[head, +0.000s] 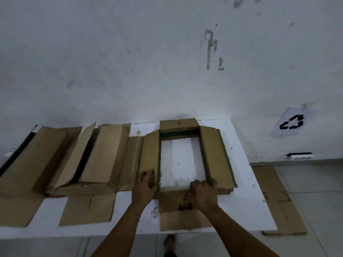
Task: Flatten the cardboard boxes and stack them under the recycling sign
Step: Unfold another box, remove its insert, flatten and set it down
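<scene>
An open-ended cardboard box (215, 156) with green-printed edges stands on the white table (245, 201), its flaps spread outward and the tabletop showing through its middle. My left hand (147, 184) rests on the box's near left corner, fingers over the left flap. My right hand (203, 191) grips the near wall at the right corner, fingers curled over its edge. Left of it lie two more brown boxes (104, 154) (35, 160), flaps open. The recycling sign (291, 122) hangs on the wall at the right. Flattened cardboard (278, 204) lies on the floor below it.
A white power strip (299, 156) sits at the foot of the wall under the sign. A dark rod (18, 149) leans at the table's far left. A bare foot (169, 242) shows on the tiled floor below the table's front edge.
</scene>
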